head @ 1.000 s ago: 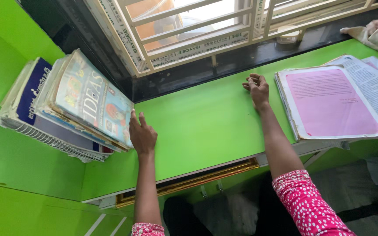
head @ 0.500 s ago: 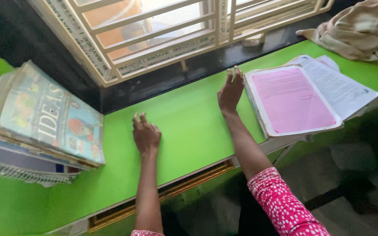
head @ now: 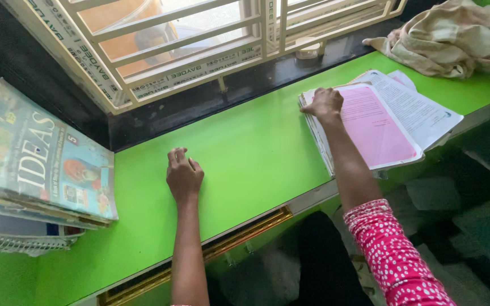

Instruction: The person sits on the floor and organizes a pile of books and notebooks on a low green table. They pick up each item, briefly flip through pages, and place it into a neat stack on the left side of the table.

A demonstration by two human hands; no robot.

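Observation:
My left hand [head: 184, 174] lies palm down on the bright green desk [head: 256, 158], fingers loosely curled, holding nothing. My right hand [head: 324, 103] reaches to the right and rests on the near left corner of a stack of papers [head: 381, 122] topped by a pink sheet, its fingers curled over the stack's edge. Whether it grips the sheets is unclear. A white printed sheet [head: 421, 110] pokes out from under the pink one. A pile of books [head: 35, 164] with a spiral-bound one at the bottom sits at the far left, apart from my left hand.
A window with a cream metal grille [head: 199, 39] and a black sill [head: 239, 90] runs along the desk's back edge. A crumpled beige cloth [head: 455, 37] lies at the back right. A brass-coloured rail [head: 216, 246] runs under the desk's front edge.
My right hand moved right from the bare desk onto the paper stack's corner. My left hand left the books and stayed on the desk. The view swung right.

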